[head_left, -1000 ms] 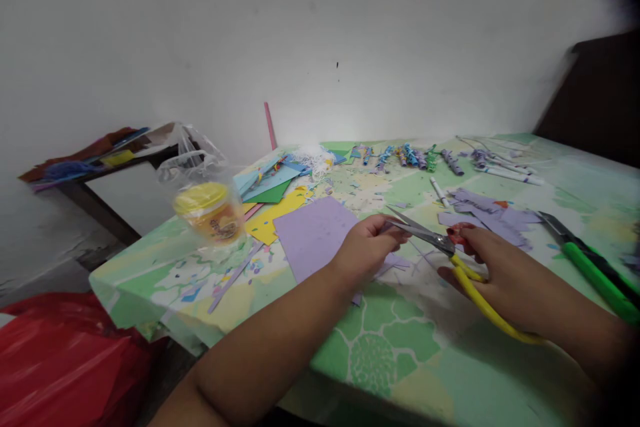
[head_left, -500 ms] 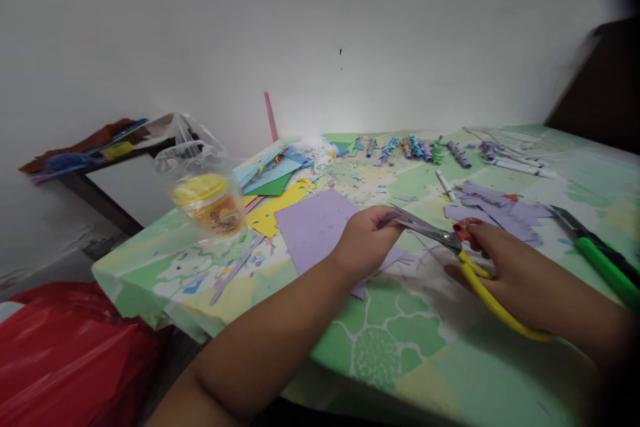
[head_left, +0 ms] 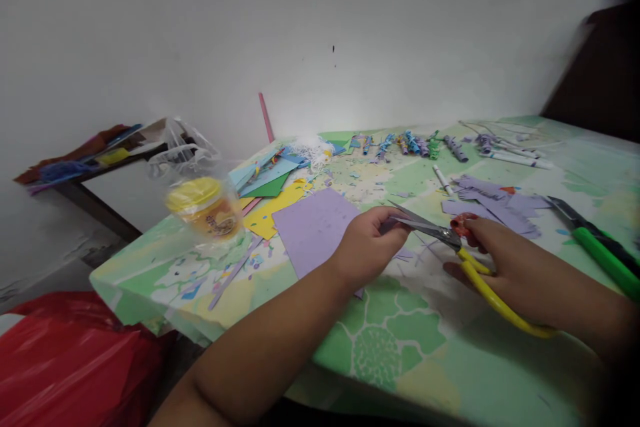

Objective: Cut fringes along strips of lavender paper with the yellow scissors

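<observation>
Item: paper-cutting station, head view

Left hand: fingers pinched shut on a small lilac paper piece, held just above the table with its free edge presented to the blades.

Right hand: fingers closed through the handles of the yellow-handled scissors. The blades stand slightly parted, tips pointing left and meeting the held piece at the left fingertips. Whether the blades already bite into the paper cannot be told.

Lilac paper sheet: lies flat on the table just left of the left hand, partly under the wrist, one large area uncut.

Cut lilac pieces: a loose pile beyond the right hand, well apart from the sheet.

Progress, as judged: a good share of cutting looks done, given the pile and the scraps strewn over the table. The big sheet and the pinched piece suggest more is left.

Other stock: yellow-lidded tub inside a clear plastic bag at the left table corner; coloured card sheets behind the lilac sheet; a row of rolled paper curls along the far edge; white marker pens far right; green-handled cutter right of the pile; red bag below the table
</observation>
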Tool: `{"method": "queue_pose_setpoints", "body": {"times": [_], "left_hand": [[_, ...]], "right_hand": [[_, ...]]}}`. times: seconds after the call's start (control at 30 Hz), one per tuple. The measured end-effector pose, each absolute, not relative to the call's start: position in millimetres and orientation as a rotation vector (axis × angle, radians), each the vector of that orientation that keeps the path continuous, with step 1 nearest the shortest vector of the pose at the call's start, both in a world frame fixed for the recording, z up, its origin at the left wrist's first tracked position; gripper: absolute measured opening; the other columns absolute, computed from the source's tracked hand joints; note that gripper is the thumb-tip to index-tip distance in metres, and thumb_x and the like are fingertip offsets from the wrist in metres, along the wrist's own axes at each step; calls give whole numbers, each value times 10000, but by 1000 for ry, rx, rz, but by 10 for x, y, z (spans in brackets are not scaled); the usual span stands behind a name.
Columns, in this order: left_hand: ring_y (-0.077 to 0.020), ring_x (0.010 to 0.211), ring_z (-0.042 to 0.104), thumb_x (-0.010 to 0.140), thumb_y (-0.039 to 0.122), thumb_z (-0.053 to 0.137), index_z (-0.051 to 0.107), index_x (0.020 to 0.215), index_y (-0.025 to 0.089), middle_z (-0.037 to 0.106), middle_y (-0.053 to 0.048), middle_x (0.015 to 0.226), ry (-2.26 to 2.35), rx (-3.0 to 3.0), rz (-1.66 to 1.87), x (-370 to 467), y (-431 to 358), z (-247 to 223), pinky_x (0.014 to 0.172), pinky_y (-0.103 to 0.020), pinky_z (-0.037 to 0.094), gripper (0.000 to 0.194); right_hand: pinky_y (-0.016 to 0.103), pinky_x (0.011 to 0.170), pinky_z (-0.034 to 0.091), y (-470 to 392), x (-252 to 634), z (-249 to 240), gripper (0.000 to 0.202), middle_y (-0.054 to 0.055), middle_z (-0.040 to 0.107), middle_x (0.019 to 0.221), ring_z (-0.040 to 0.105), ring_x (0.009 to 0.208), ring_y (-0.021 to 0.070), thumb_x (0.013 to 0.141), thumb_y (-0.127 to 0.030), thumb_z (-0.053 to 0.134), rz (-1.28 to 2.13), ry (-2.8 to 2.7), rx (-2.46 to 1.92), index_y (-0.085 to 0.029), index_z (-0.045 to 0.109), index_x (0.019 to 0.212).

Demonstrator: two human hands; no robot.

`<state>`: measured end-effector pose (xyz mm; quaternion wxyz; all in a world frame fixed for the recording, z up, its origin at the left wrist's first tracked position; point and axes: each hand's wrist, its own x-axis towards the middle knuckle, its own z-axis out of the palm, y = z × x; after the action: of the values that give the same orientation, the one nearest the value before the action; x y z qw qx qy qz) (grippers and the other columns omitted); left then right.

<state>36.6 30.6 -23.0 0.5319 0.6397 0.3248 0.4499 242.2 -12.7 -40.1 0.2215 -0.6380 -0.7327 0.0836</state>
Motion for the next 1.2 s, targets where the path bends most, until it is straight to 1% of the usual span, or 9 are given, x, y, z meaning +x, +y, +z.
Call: {"method": "queue_pose_setpoints", "body": {"times": [0.17, 0.3, 0.37, 0.5, 0.67, 0.83, 0.97, 1.07, 1.2], "left_hand": [[-97, 705, 542, 701, 123, 599, 646, 776, 163, 608, 21, 710, 753, 1488, 1094, 361, 309, -230, 701, -226, 426, 97], [-94, 691, 535, 720, 127, 603, 665, 758, 164, 626, 21, 708, 848, 1491, 1108, 367, 311, -206, 691, -220, 424, 82], [-105, 716, 550, 725, 127, 606, 677, 756, 161, 646, 11, 729, 895, 1508, 1098, 368, 305, -193, 704, -225, 430, 85], [-125, 765, 584, 736, 145, 616, 692, 759, 162, 677, -4, 774, 907, 1547, 1092, 365, 288, -179, 748, -243, 447, 81], [-130, 767, 602, 735, 165, 628, 696, 747, 174, 688, -6, 778, 840, 1619, 1111, 362, 291, -191, 754, -249, 463, 70], [-134, 776, 612, 737, 186, 631, 700, 758, 180, 693, -6, 782, 821, 1662, 1120, 356, 295, -213, 753, -254, 472, 72], [-132, 777, 627, 746, 144, 600, 696, 756, 178, 701, -9, 777, 843, 1658, 1080, 343, 287, -200, 751, -252, 476, 102], [-128, 764, 627, 744, 128, 588, 690, 746, 176, 702, -6, 760, 872, 1664, 1052, 328, 285, -181, 734, -245, 475, 113], [-128, 756, 617, 744, 150, 587, 688, 728, 176, 701, -7, 757, 883, 1693, 1031, 304, 291, -167, 730, -248, 465, 105]], "right_hand": [[435, 741, 469, -138, 2413, -394, 403, 105, 629, 961, 591, 854, 301, 732, -580, 534, 246, -2039, -1759, -234, 517, 937], [432, 727, 465, -141, 2413, -398, 403, 95, 622, 941, 584, 839, 300, 733, -594, 530, 245, -2048, -1749, -238, 516, 923], [434, 737, 462, -140, 2422, -410, 404, 90, 620, 959, 582, 851, 299, 735, -592, 534, 244, -2049, -1743, -243, 517, 939], [432, 748, 462, -142, 2450, -438, 394, 79, 619, 990, 581, 865, 293, 730, -564, 559, 279, -2066, -1712, -257, 505, 971], [413, 740, 460, -151, 2468, -447, 335, 61, 618, 984, 586, 864, 288, 735, -493, 583, 335, -2087, -1707, -271, 490, 967], [397, 684, 458, -169, 2433, -408, 361, 61, 638, 910, 591, 794, 281, 720, -561, 569, 345, -2070, -1720, -264, 503, 913], [402, 661, 451, -173, 2420, -378, 387, 60, 634, 880, 579, 762, 282, 710, -604, 552, 294, -2077, -1744, -267, 504, 895], [410, 663, 455, -167, 2427, -373, 395, 67, 632, 903, 580, 771, 290, 693, -593, 565, 267, -2074, -1764, -267, 509, 909], [404, 655, 463, -159, 2429, -375, 365, 60, 638, 896, 584, 758, 285, 683, -561, 579, 284, -2081, -1755, -269, 525, 896]]}}
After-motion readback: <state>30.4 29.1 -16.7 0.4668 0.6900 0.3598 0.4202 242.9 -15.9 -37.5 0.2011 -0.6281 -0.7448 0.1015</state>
